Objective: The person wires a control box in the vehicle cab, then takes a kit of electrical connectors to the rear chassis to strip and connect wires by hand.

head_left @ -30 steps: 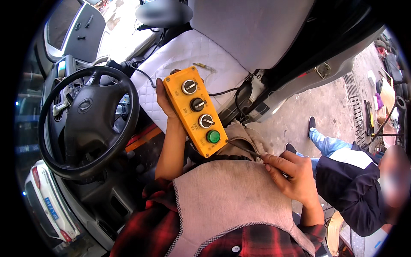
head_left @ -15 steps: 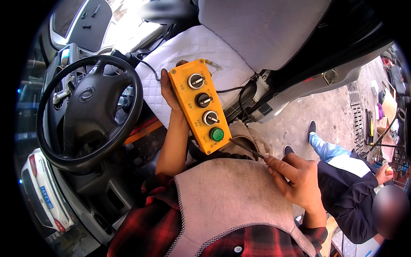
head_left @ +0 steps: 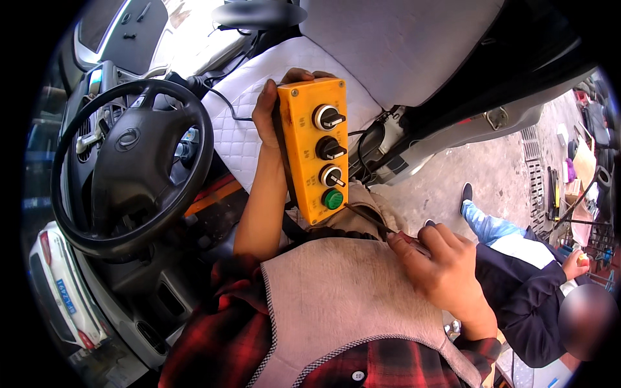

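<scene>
My left hand (head_left: 266, 111) is closed round a yellow control box (head_left: 310, 149) from behind, fingers curled over its top. The box stands tilted above my lap, its face showing three rotary switches and a green button (head_left: 332, 198). My right hand (head_left: 433, 264), fingers closed, grips a thin screwdriver (head_left: 369, 218) whose dark shaft reaches to the box's lower right corner; I cannot make out whether the tip sits in a screw. Behind the box is a white quilted seat (head_left: 229, 132) with a dark cable (head_left: 226, 103) on it.
At left are a black steering wheel (head_left: 134, 145), an open vehicle door (head_left: 132, 29) and, farther out, a white car (head_left: 61, 284). A person in a dark jacket (head_left: 517, 310) stands at the right, holding something small. Tools and clutter (head_left: 582, 181) lie along the floor drain (head_left: 533, 174).
My left hand has raised the box and moved it right, turning it more upright. My right hand has curled further round the screwdriver. The other person's hand has come into view on the right.
</scene>
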Motion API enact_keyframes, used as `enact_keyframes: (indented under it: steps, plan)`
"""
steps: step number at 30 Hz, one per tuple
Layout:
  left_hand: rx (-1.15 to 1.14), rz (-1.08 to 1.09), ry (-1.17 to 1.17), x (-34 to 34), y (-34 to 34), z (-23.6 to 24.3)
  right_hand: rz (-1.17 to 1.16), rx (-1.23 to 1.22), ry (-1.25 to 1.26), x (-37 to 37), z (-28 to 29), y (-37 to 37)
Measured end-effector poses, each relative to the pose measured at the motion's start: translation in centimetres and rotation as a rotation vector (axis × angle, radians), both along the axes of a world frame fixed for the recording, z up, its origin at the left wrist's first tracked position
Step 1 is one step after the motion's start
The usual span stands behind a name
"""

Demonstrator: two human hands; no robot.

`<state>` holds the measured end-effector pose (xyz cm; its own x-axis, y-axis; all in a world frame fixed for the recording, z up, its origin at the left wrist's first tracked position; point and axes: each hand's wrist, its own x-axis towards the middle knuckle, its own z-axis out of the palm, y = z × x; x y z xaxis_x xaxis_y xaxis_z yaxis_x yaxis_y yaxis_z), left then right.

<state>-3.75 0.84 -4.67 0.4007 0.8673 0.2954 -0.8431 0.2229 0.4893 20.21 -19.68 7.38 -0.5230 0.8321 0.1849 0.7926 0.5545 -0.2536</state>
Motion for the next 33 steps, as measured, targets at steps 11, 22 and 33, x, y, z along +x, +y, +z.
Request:
enact_keyframes:
  steps: [11, 22, 33]
  plan:
    - [0.097, 0.075, 0.065, 0.6, 0.5, 1.9, -0.341, -0.334, 0.422, -0.5, -2.3, -0.4]
    - [-0.445, 0.574, 0.085, -6.1, 5.0, -5.7, -0.676, -0.374, 1.152, 2.6, -6.5, 2.3]
    - [-0.687, 0.778, 0.031, -6.4, -3.2, -12.7, -0.215, -0.84, 1.189, -9.6, -19.3, 8.5]
